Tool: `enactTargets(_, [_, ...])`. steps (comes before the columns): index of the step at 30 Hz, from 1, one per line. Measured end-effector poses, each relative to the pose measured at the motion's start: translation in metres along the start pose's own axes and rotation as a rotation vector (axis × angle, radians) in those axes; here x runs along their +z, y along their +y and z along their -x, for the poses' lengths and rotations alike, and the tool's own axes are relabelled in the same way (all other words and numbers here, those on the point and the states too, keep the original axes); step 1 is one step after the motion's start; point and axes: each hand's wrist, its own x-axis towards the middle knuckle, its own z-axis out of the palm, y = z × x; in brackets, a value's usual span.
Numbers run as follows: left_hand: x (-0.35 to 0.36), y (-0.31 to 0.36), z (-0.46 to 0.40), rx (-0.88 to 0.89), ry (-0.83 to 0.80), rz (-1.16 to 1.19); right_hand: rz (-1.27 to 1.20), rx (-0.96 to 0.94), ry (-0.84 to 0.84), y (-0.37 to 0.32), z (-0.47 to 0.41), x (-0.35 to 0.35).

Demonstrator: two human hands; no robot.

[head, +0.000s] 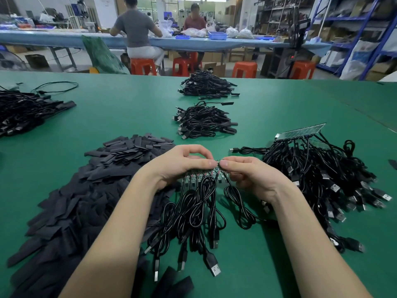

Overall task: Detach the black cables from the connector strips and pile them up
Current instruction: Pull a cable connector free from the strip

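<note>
Black cables (199, 203) dangle below the pinch: left hand (182, 163) steadies the connector strip (206, 174), right hand (247, 175) nips its end piece. Better to snap cleanly, not twist.

Factory floor, workbenches (193, 43), stock shelving (348, 29)

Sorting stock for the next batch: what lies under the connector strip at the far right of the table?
Under the connector strip lies a heap of black cables with USB plugs. Whether more strips lie beneath is hidden.
</note>
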Motion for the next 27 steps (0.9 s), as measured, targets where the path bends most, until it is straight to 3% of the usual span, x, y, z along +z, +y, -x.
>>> enactTargets(8, [0.008, -0.001, -0.003, -0.111, -0.045, 0.238, -0.097, 0.016, -0.009, 0.001, -0.002, 0.0])
enactTargets(27, [0.005, 0.0, -0.001, -0.069, -0.096, 0.342, -0.332, 0.067, -0.013, 0.002, 0.0, 0.01])
